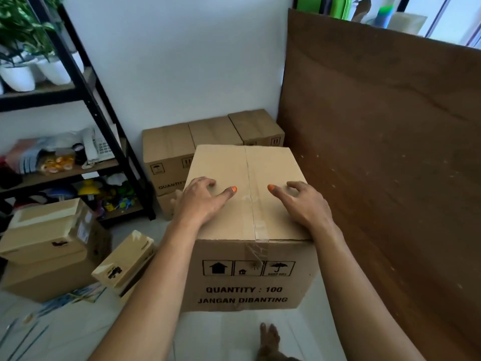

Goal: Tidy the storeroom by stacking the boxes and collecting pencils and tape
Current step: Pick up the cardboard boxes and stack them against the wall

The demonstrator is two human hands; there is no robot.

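Both hands on top of the big box [250, 194] right now. My left hand [201, 201] sits on the left flap, fingers bent and resting on the cardboard, thumb stretched toward the centre seam. My right hand [303, 204] mirrors it on the right flap. Neither is gripping anything, just pressing down, and they're apart w/ the taped seam [251, 204] running btwn the thumbs.

The box is directly in front of me, its long axis running straight away from me toward the wall, same line as the seam. Both hands about equally near, so I reckon this is a two-hand job, one each side.

Beyond its far end sits the row of boxes [213, 139] against the wall, stacked on lower ones, tops level w/ each other. My box's far edge looks close to them (touching or not, can't tell from here). Whether mine sits on another box or the floor, also can't tell.

Out left: loose smaller boxes [49, 230] near the shelf [86, 92], and pencils [26, 337] scattered on the floor bottom left, well apart from my hands, not collected yet.
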